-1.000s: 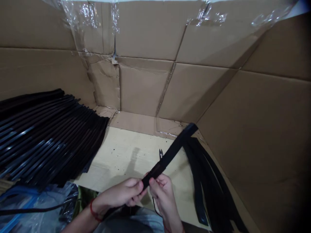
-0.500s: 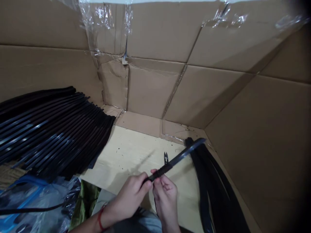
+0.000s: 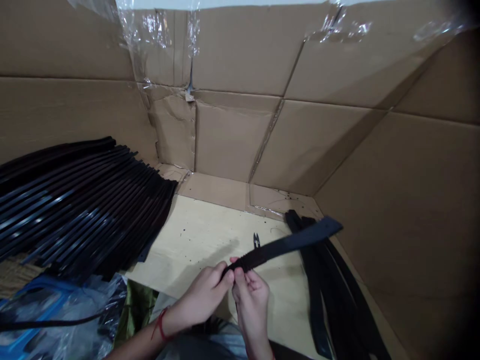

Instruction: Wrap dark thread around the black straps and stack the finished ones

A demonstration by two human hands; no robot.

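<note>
Holding the black strip [image 3: 296,243] in the head view, clamped by its near end between thumb and fingers of the left hand [image 3: 204,295] and pinched just beside by the right hand [image 3: 252,302], with both grips closed on it. Slants the strip up and rightward over the pale board [image 3: 210,225], with bunched ridges next to the right thumb and the far end crossing in front of the bundle [image 3: 333,295] at right; cannot tell whether touching. Shows only the points of the snips [image 3: 256,239] behind the strip. Wears a red bracelet [image 3: 161,325] on the left wrist. Has the dark pile [image 3: 86,210] fanned at left, near clear plastic [image 3: 93,302] and green cloth [image 3: 137,300]. Faces cardboard walls [image 3: 232,142].
</note>
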